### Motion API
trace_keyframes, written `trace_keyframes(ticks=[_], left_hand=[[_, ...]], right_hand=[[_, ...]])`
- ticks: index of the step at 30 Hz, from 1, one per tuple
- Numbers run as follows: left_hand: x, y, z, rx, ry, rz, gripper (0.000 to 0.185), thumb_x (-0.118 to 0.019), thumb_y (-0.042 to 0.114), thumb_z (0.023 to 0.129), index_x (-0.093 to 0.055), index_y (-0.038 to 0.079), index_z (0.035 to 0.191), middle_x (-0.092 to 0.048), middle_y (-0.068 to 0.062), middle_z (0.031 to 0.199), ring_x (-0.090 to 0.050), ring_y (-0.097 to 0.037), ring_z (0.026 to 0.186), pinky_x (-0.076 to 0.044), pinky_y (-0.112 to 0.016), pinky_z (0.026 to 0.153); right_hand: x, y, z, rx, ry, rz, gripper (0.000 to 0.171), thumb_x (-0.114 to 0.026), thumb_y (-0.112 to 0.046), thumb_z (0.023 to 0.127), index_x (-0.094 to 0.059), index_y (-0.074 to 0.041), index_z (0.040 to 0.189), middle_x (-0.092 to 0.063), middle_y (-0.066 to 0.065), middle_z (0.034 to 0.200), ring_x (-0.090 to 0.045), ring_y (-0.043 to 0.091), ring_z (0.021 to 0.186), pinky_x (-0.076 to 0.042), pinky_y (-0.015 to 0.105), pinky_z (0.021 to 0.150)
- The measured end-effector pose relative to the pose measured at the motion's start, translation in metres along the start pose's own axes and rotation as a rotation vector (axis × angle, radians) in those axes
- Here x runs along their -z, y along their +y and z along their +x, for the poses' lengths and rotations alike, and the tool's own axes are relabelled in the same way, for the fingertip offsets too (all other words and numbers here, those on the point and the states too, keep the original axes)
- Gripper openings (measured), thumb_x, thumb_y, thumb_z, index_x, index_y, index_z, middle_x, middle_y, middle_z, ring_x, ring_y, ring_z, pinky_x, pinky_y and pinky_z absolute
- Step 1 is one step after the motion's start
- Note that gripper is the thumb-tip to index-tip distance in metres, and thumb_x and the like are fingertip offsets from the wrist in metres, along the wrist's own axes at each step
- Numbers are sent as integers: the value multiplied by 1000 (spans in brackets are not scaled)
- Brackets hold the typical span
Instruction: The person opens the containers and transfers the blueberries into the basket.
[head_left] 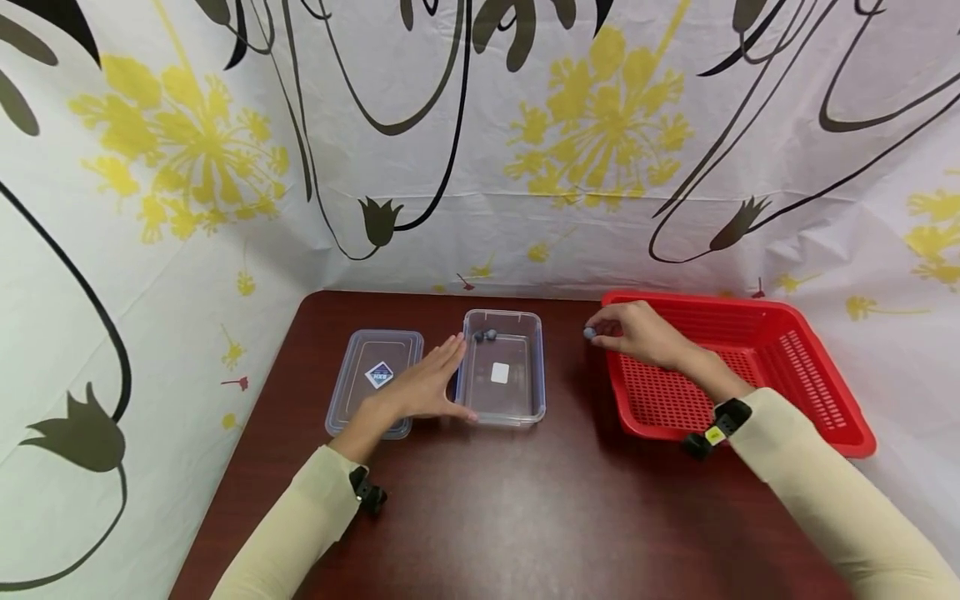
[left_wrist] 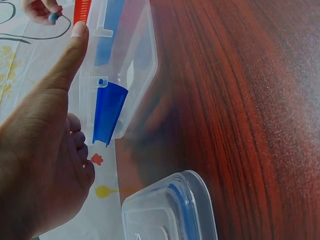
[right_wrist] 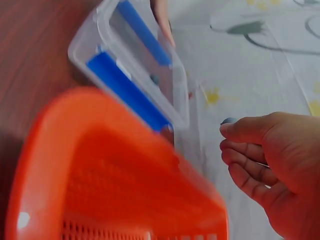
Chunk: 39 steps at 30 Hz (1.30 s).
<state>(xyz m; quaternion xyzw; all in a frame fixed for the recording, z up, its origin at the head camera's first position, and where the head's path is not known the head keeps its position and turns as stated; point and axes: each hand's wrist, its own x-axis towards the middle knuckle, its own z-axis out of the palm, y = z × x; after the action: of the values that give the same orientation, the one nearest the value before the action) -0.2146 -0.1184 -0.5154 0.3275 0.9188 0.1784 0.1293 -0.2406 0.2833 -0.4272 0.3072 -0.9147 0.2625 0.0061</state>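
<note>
Blueberry [head_left: 589, 333] pinched in right hand [head_left: 637, 333] fingertips, just beside red basket [head_left: 817, 367]. Leftward: lid [head_left: 375, 375] lying flat, left hand [head_left: 420, 390] flat, fingers straight, steadying clear container [head_left: 517, 400], two berries [head_left: 485, 336] inside. Best carried low over the rim, released gently.

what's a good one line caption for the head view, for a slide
Right hand pinches a small blue ball beside the red basket; left hand steadies the clear container.

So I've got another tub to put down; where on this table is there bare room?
The widest bare patch of table is the near part, between both sleeves. A narrower strip runs between the clear container and red basket. The far left is crowded: lid, left hand, container.
</note>
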Motion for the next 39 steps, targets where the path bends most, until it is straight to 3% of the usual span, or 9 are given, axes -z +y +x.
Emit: trace_keyframes(ticks=[8, 18, 22, 27, 39], left_hand=[[3, -1, -1, 13, -4, 1, 138, -77, 76, 80, -2, 3, 170, 6, -13, 178, 4, -27, 164, -8, -46, 132], [4, -1, -2, 13, 1, -8, 138, -78, 76, 80, -2, 3, 170, 5, -13, 178, 3, -27, 165, -9, -48, 132], [3, -2, -2, 12, -2, 0, 138, -74, 79, 80, -1, 4, 170, 6, -12, 179, 3, -26, 164, -9, -46, 132], [3, -2, -2, 7, 0, 0, 138, -74, 80, 80, -1, 4, 170, 5, -12, 179, 3, -26, 164, -9, -46, 132], [-1, -2, -2, 12, -2, -1, 137, -76, 77, 81, -2, 5, 170, 5, -11, 179, 2, -26, 165, -10, -47, 132]], right_hand=[[25, 30, -19, -50, -4, -49, 19, -80, -2, 92, -80, -3, 111, -80, 3, 96, -76, 16, 86, -63, 49, 79], [40, 76, -41, -141, 3, -115, 17, -81, -5, 92, -80, -1, 109, -81, 8, 95, -78, 22, 85, -62, 35, 73], [41, 101, -51, -237, -36, -112, 18, -79, -7, 94, -79, 1, 110, -81, 10, 97, -76, 20, 82, -57, 28, 69], [42, 124, -64, -321, -55, -85, 20, -78, -7, 96, -77, 4, 112, -80, 15, 99, -77, 25, 86, -57, 28, 71], [31, 162, -87, -405, -112, -99, 15, -77, -4, 93, -78, 4, 107, -80, 13, 95, -74, 24, 86, -57, 37, 74]])
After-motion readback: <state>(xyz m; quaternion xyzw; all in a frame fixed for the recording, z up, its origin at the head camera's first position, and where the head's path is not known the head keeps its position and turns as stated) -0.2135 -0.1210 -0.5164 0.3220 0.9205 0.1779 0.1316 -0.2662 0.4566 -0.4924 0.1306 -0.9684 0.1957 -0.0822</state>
